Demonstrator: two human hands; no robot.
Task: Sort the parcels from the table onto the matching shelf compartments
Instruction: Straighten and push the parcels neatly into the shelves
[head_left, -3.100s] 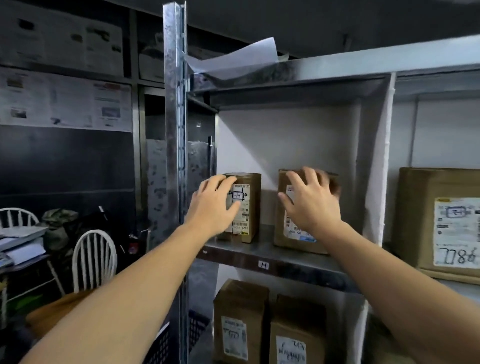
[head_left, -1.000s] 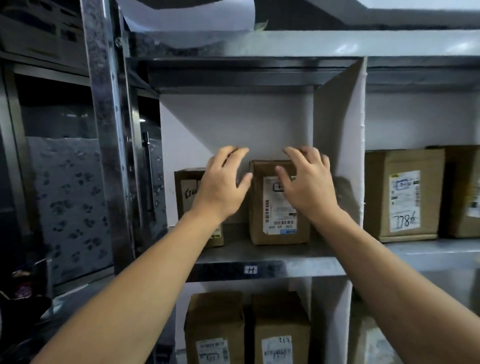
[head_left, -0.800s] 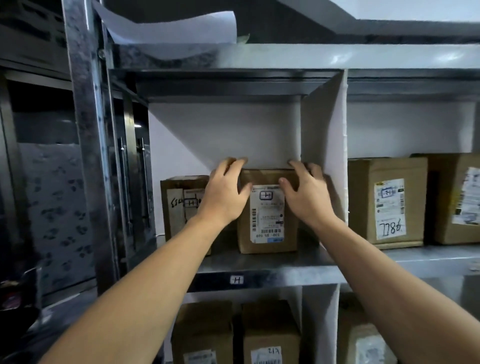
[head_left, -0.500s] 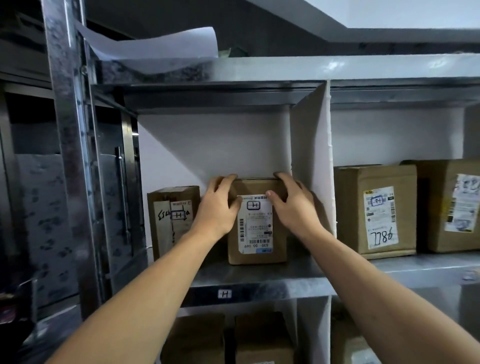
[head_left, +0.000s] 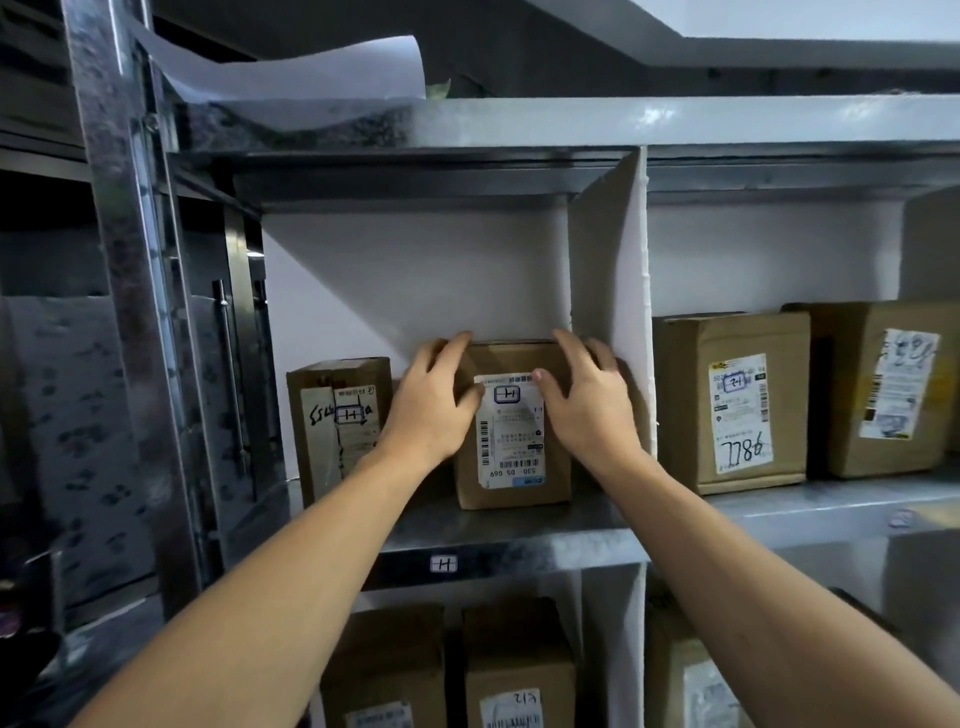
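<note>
Parcel stands in the H compartment of the shelf, my left hand and right hand curled round its top corners. I should push it back squarely, face outward, clear of the divider.

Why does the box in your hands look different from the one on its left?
The held box has the left hand and right hand gripping its top corners; the left box stands untouched. The held box wears a printed barcode label; the left box shows handwritten numbers. Both are brown cardboard, marked H, on one shelf.
</note>
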